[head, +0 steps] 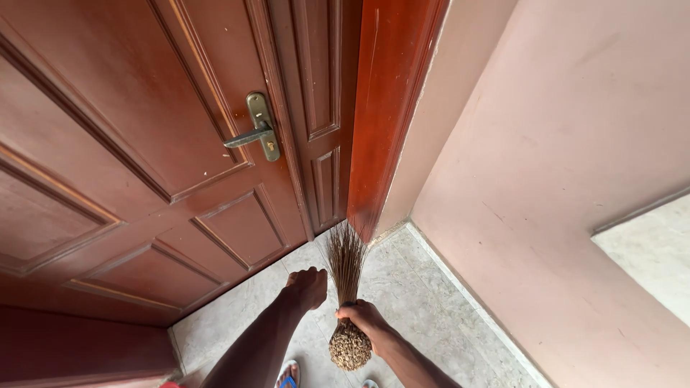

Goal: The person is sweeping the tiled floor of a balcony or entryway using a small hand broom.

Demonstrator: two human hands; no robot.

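Looking down from the head camera: person stands at a closed wooden door, both arms reaching forward and down.

Right hand [365, 317] clenched around a hand broom [347, 294], grasping it just above the butt end. Broom is a bundle of thin, stiff brown stalks, bound tight at the grip. Its butt is a rounded, knobbly knot of cut stalk ends, tan and speckled, pointing back toward the person. Loose tips fan out ahead, toward the gap between door and frame. Broom held low over the floor, in front of the door's bottom right corner; cannot tell whether the tips touch the tiles.

Left hand [307, 286] sits just left of the broom, fingers curled under into a loose fist. Palm side hidden, so cannot tell whether it holds anything. It appears not to touch the stalks.

Door [144, 144] reddish-brown, panelled, with a brass-coloured lever handle [257, 133] on a plate. Glossy red door frame [384, 108] to its right, then a pink wall [560, 144] running along the right side. Floor [424, 302] of pale marbled tiles.

Cut off at the bottom edge: a foot in a blue-strapped sandal [287, 375], only the front showing. Both forearms leave the picture at the lower edge.

No containers in this view.
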